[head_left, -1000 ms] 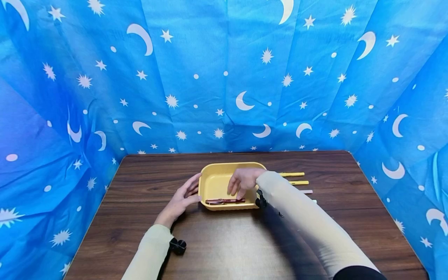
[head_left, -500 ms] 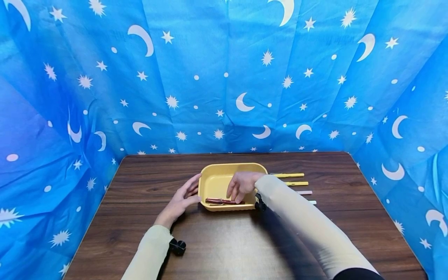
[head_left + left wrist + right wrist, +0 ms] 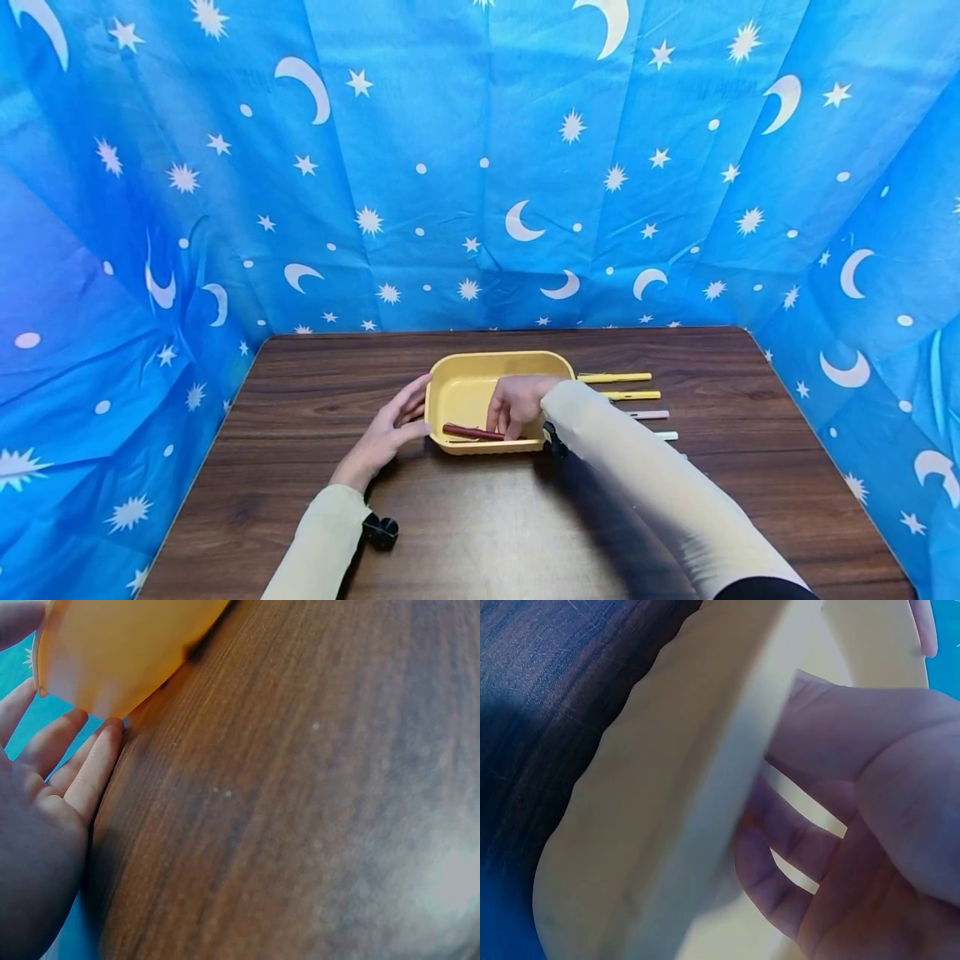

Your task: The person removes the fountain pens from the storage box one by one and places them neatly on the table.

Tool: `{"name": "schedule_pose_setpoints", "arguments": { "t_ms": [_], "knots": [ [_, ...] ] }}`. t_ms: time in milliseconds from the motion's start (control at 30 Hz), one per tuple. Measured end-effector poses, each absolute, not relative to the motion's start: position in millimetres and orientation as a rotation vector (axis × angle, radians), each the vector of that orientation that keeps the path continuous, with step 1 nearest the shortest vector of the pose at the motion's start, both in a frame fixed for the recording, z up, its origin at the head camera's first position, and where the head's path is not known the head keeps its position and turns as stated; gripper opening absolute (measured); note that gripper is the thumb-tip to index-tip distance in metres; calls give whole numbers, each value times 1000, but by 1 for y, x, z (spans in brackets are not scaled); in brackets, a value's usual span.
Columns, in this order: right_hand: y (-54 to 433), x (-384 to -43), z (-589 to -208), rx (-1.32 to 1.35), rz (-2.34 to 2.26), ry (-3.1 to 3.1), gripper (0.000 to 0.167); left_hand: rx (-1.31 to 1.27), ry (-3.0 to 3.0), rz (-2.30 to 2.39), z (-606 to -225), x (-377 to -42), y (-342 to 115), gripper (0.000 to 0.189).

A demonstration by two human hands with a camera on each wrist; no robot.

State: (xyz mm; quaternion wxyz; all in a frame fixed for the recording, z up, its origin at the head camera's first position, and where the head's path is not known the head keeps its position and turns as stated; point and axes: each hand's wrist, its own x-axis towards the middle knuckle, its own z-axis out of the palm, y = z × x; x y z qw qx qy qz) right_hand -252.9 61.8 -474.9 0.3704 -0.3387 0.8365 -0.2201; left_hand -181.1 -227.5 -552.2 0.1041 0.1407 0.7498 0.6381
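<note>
A dark red pen (image 3: pixel 472 432) lies inside the yellow plastic bin (image 3: pixel 501 357), along its near wall. My right hand (image 3: pixel 519 403) reaches down into the bin and pinches the pen's right part between thumb and fingers. In the right wrist view, the bin's near wall (image 3: pixel 705 765) hides the fingertips of that hand (image 3: pixel 855 795) and the pen. My left hand (image 3: pixel 386 429) touches the bin's left end, thumb at the near corner and fingers along the side. Loosely extended fingers of this hand (image 3: pixel 56 776) rest against the bin's outer wall (image 3: pixel 127 652) in the left wrist view.
To the right of the bin, two yellow pens (image 3: pixel 618 377), a pale pink pen (image 3: pixel 651 414) and a whitish pen (image 3: pixel 666 436) lie in a row, partly behind my right sleeve (image 3: pixel 637 467). A blue curtain (image 3: pixel 420 200) surrounds the dark wooden table (image 3: pixel 322 367).
My right hand has come slightly lower and nearer the bin's front wall. The pen's visible part now slants, and the fingers have closed on its right part. My left hand stays put.
</note>
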Motion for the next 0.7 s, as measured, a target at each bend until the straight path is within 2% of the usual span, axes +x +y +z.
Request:
{"name": "schedule_pose_setpoints", "arguments": {
  "t_ms": [533,700],
  "knots": [
    [64,-255,-477,-884,-516,2167,21,439,2219,1872,-553,-181,-229,79],
    [66,-256,-478,-910,-514,2174,13,427,2208,1877,-551,-181,-229,79]
  ]
}}
